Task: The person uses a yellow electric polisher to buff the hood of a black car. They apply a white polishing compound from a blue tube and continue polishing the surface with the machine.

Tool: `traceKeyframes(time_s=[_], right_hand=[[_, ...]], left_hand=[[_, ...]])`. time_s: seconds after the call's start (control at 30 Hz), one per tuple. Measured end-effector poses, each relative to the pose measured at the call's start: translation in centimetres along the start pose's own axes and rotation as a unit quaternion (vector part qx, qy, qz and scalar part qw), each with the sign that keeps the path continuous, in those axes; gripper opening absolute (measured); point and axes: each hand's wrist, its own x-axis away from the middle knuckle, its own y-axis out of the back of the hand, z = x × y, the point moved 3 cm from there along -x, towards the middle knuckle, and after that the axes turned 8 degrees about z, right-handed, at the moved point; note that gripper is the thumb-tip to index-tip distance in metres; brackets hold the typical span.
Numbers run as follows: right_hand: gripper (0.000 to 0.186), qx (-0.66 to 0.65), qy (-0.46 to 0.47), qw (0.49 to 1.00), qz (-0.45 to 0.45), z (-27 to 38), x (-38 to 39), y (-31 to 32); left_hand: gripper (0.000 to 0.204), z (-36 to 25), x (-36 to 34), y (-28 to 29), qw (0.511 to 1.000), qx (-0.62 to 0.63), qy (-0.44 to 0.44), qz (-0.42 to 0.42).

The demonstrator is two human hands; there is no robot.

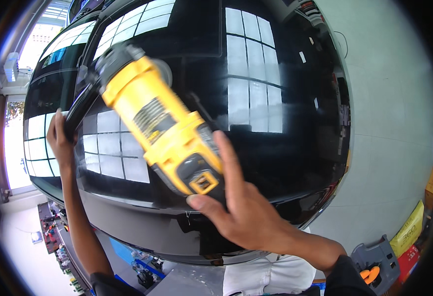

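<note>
A yellow and black power polisher (152,121) lies slantwise over a glossy black car panel (305,153). My left hand (61,135) is closed round its black side handle (82,108), near the dark head. At the rear end, my right hand (248,212) grips the black grip, with the thumb and a finger on either side. A pale round edge (165,73), perhaps the pad, shows beside the head; the body hides most of it, so contact with the panel cannot be judged. The tool looks slightly blurred.
Bright ceiling lights reflect in grids on the panel. Pale floor (389,113) runs along the right. At the lower right stand a grey plastic caddy (377,259) with orange handles (370,274) and a yellow bag (408,231). Shelving with bottles (61,241) is at the lower left.
</note>
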Motion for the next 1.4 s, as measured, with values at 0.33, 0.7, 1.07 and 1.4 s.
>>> traceKeyframes(time_s=[0.33,0.7,1.07,1.4], right_hand=[[0.086,-0.118,-0.079,0.937,-0.318,-1.3,12.2,11.2],[0.089,-0.124,-0.078,0.948,-0.283,0.6,7.6,7.8],[0.085,0.035,-0.010,0.999,0.032,1.8,-6.7,-0.2],[0.089,0.007,-0.061,0.991,-0.115,0.8,1.6,9.1]], left_hand=[[0.052,-24.0,-5.1,-23.1,0.953,0.068,-0.184,0.231],[0.054,-20.6,-6.9,-19.1,0.953,0.104,-0.233,0.166],[0.044,4.1,-3.6,0.1,0.997,0.058,0.047,0.036],[0.043,-12.2,-7.1,-11.3,0.993,0.063,-0.041,0.093]])
